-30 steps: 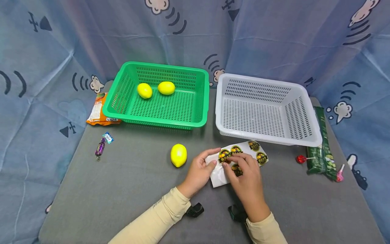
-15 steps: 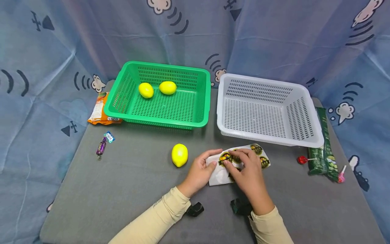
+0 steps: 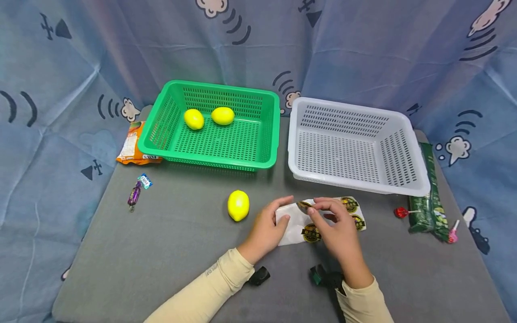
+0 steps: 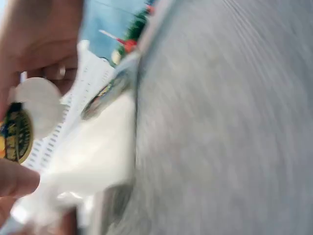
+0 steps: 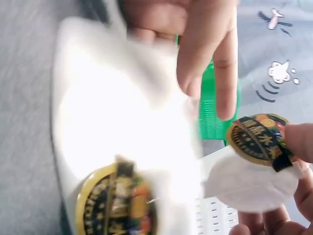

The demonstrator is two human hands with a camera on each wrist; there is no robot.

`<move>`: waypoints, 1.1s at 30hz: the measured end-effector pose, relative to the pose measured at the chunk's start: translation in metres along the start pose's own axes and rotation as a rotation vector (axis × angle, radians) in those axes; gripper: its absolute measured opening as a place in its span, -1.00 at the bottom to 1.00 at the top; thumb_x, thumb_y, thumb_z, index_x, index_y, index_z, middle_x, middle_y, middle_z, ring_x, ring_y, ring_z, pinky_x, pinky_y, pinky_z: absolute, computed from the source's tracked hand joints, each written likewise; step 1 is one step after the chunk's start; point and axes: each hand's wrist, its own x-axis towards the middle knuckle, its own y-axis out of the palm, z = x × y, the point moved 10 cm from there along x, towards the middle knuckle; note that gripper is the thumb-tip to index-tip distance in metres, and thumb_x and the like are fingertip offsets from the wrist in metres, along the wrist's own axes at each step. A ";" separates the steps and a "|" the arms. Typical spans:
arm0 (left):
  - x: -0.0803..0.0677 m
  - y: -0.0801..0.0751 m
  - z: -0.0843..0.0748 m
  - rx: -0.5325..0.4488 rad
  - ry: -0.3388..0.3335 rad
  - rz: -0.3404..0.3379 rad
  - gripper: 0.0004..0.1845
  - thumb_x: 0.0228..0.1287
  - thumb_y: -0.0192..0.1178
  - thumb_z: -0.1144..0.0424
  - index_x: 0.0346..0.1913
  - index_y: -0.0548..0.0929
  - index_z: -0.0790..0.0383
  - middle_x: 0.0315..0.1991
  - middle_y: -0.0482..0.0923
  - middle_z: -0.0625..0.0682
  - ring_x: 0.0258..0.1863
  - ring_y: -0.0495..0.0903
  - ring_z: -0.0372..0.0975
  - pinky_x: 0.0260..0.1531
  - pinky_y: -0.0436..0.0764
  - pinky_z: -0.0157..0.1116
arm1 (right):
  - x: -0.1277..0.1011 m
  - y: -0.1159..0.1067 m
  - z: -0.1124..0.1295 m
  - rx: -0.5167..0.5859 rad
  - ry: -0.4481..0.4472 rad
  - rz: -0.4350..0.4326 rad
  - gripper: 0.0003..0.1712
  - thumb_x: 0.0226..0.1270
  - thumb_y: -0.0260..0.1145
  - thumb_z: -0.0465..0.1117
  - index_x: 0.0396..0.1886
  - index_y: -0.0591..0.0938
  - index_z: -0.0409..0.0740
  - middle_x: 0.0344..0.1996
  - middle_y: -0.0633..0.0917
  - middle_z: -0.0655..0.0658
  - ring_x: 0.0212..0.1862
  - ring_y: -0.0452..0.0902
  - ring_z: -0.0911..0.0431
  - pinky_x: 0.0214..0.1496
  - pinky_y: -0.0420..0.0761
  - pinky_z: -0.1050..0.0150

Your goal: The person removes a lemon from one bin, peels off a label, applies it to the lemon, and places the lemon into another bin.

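Observation:
My left hand point(image 3: 264, 231) holds a white sticker sheet point(image 3: 291, 226) by its left end, thumb on top. My right hand point(image 3: 341, 237) pinches one round black-and-gold sticker point(image 5: 259, 139) between thumb and finger. In the right wrist view this sticker is lifted away from the backing, with a bare white round patch just below it. Another round sticker point(image 3: 311, 233) lies flat on the sheet's near part, and more show near its right end. A yellow lemon point(image 3: 238, 205) sits on the table left of my left hand.
A green basket point(image 3: 276, 134) with two lemons point(image 3: 223, 116) stands at the back left. Right of it is a white basket point(image 3: 335, 157). An orange packet point(image 3: 133, 146) and wrapped candies point(image 3: 134, 195) lie left; a green packet point(image 3: 422, 215) and lollipops point(image 3: 401, 212) lie right.
The sheet and my right hand have shifted slightly right. The sticker at the sheet's upper left, flat before, is now raised in my right fingers. My left hand keeps its hold.

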 end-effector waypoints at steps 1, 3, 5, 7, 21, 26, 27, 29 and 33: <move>-0.001 -0.003 -0.006 0.106 0.047 -0.025 -0.50 0.44 0.25 0.47 0.40 0.60 0.22 0.39 0.53 0.14 0.33 0.50 0.00 0.29 0.47 -0.08 | -0.001 -0.002 -0.002 0.048 0.028 -0.006 -0.85 0.45 0.46 -0.31 -0.13 0.72 -0.35 0.14 0.68 -0.20 0.16 0.52 0.17 0.11 0.55 0.29; -0.005 -0.012 -0.021 0.298 0.138 -0.076 -0.48 0.39 0.35 0.39 0.39 0.62 0.17 0.42 0.46 0.17 0.36 0.41 0.07 0.28 0.39 0.06 | -0.002 -0.006 -0.006 0.129 0.078 -0.026 -0.82 0.47 0.44 -0.33 -0.10 0.70 -0.40 0.13 0.68 -0.15 0.14 0.53 0.24 0.09 0.53 0.42; -0.009 -0.025 -0.035 0.464 0.198 -0.143 -0.49 0.33 0.42 0.33 0.34 0.66 0.12 0.44 0.40 0.20 0.36 0.32 0.12 0.19 0.33 0.15 | -0.002 -0.010 -0.009 0.186 0.116 -0.053 -0.80 0.47 0.42 -0.35 -0.07 0.68 -0.45 0.10 0.68 -0.07 0.10 0.56 0.27 0.07 0.55 0.46; -0.012 -0.044 -0.043 0.571 0.203 -0.198 -0.49 0.30 0.47 0.28 0.31 0.68 0.09 0.45 0.38 0.19 0.35 0.31 0.12 0.12 0.32 0.15 | -0.003 -0.015 -0.013 0.205 0.153 -0.075 -0.80 0.48 0.42 -0.35 -0.06 0.68 -0.46 0.04 0.69 0.05 0.06 0.59 0.28 0.04 0.56 0.48; -0.011 -0.112 0.014 0.568 -0.244 0.005 -0.21 0.18 0.61 0.15 0.49 0.55 0.03 0.18 0.57 0.26 0.11 0.41 0.13 0.06 0.45 0.03 | 0.001 0.009 0.000 0.229 0.242 0.030 -0.74 0.45 0.49 -0.22 -0.04 0.73 -0.33 -0.21 0.70 0.08 -0.18 0.57 0.13 -0.21 0.57 0.32; -0.008 -0.110 0.015 0.510 -0.243 -0.034 -0.22 0.20 0.59 0.23 0.49 0.53 0.04 0.19 0.56 0.28 0.17 0.41 0.15 0.12 0.44 0.08 | 0.010 0.011 0.003 0.228 0.241 0.002 -0.73 0.47 0.48 -0.20 -0.04 0.71 -0.33 -0.28 0.69 0.08 -0.19 0.52 0.12 -0.25 0.50 0.33; -0.008 -0.110 0.015 0.497 -0.239 -0.044 -0.23 0.20 0.58 0.24 0.49 0.53 0.04 0.20 0.56 0.27 0.18 0.42 0.15 0.13 0.43 0.09 | 0.012 0.011 0.003 0.233 0.245 0.002 -0.73 0.48 0.46 -0.20 -0.04 0.71 -0.33 -0.29 0.69 0.09 -0.19 0.51 0.12 -0.24 0.49 0.33; -0.008 -0.110 0.015 0.459 -0.230 -0.056 -0.23 0.19 0.58 0.28 0.47 0.54 0.04 0.22 0.56 0.27 0.21 0.42 0.16 0.17 0.42 0.12 | 0.013 0.012 0.002 0.247 0.249 0.005 -0.74 0.49 0.45 -0.22 -0.03 0.69 -0.35 -0.29 0.69 0.07 -0.22 0.50 0.13 -0.23 0.48 0.32; -0.009 -0.108 0.014 0.400 -0.203 -0.058 -0.24 0.18 0.58 0.31 0.46 0.55 0.06 0.26 0.55 0.25 0.26 0.42 0.17 0.20 0.41 0.16 | 0.015 0.013 -0.003 0.242 0.251 0.007 -0.75 0.48 0.45 -0.26 -0.03 0.68 -0.38 -0.33 0.70 0.09 -0.31 0.49 0.16 -0.28 0.47 0.34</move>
